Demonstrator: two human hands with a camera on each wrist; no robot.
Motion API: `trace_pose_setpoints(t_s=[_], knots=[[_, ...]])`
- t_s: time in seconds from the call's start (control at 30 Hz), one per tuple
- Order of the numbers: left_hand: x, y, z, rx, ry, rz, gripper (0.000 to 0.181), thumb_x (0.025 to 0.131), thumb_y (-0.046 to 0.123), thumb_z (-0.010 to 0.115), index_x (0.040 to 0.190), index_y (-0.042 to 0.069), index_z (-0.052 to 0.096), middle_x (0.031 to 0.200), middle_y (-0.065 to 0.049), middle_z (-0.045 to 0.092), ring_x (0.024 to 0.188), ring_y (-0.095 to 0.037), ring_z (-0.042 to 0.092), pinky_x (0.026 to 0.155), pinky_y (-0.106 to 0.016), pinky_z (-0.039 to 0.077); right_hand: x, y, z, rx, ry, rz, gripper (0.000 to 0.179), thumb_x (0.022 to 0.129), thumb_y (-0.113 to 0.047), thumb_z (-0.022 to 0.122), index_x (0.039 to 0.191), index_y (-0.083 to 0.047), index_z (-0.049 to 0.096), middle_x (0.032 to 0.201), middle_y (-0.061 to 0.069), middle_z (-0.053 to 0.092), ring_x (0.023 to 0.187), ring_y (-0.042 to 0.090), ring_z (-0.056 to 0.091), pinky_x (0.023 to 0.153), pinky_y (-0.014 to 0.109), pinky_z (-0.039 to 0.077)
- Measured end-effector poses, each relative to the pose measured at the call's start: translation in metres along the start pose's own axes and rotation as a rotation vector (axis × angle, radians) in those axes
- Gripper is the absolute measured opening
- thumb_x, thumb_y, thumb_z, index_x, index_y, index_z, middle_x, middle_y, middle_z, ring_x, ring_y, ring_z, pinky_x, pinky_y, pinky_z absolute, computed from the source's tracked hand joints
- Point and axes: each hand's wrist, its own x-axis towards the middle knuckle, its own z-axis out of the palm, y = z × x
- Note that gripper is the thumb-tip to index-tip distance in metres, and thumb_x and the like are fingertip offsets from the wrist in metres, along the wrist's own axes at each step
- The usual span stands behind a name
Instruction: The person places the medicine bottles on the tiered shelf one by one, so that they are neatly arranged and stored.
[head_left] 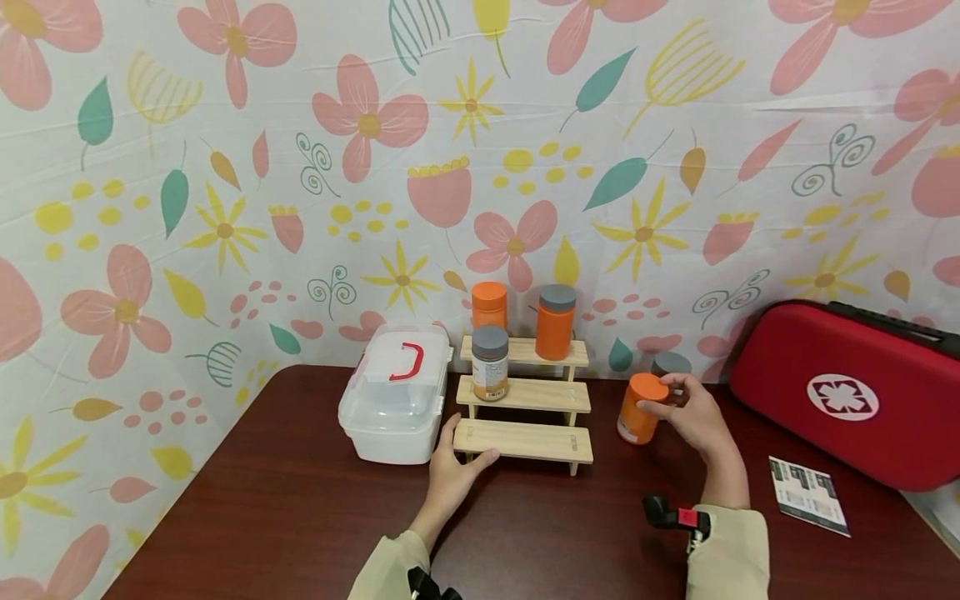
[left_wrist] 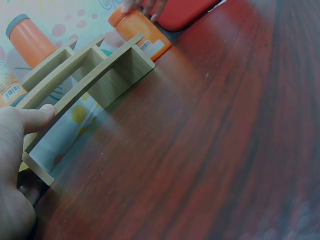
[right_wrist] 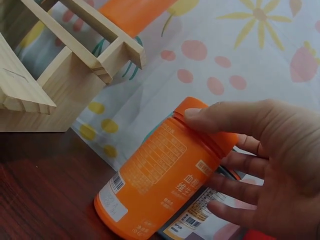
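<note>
My right hand grips an orange bottle by its orange cap, thumb on one side and fingers on the other. The bottle stands slightly tilted at the table, right of a three-step wooden rack. At the rack's front left corner is my left hand, holding the lowest step with thumb on top. A grey-capped bottle stands on the middle step. On the top step are an orange-capped bottle and an orange bottle with grey lid. Another grey-lidded bottle is partly hidden behind my right hand.
A clear-lidded white box with a red handle stands left of the rack. On the right lie a red first-aid case and a printed card. A flowered cloth hangs behind the dark wooden table.
</note>
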Motion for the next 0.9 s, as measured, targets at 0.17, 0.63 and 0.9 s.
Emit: trace_pose_setpoints(t_s=[0.17, 0.63, 0.9], knots=[[0.0, 0.0, 0.0, 0.0, 0.0, -0.003, 0.085, 0.076, 0.024, 0.083, 0.146, 0.005, 0.039, 0.145, -0.021, 0.049, 0.135, -0.038, 0.044, 0.11, -0.057, 0.035, 0.001, -0.001, 0.002, 0.011, 0.029, -0.01, 0.065, 0.088, -0.031, 0.073, 0.131, 0.003, 0.038, 0.129, 0.026, 0.049, 0.105, 0.029, 0.055, 0.072, 0.015, 0.048], [0.0, 0.0, 0.0, 0.005, 0.002, -0.003, 0.086, 0.075, 0.025, 0.084, 0.146, 0.005, 0.039, 0.145, -0.021, 0.049, 0.136, -0.039, 0.043, 0.11, -0.058, 0.035, -0.006, -0.017, -0.005, 0.076, 0.102, -0.044, 0.055, 0.088, -0.032, 0.072, 0.124, -0.004, 0.042, 0.117, 0.006, 0.049, 0.085, 0.0, 0.049, 0.066, 0.019, 0.052], [0.0, 0.0, 0.0, 0.005, -0.002, -0.008, 0.087, 0.076, 0.025, 0.084, 0.146, 0.005, 0.038, 0.146, -0.021, 0.048, 0.136, -0.038, 0.043, 0.11, -0.057, 0.034, -0.011, -0.033, -0.01, 0.089, 0.143, -0.091, 0.05, 0.089, -0.031, 0.072, 0.121, -0.006, 0.042, 0.124, 0.008, 0.049, 0.088, -0.005, 0.048, 0.07, 0.009, 0.046]])
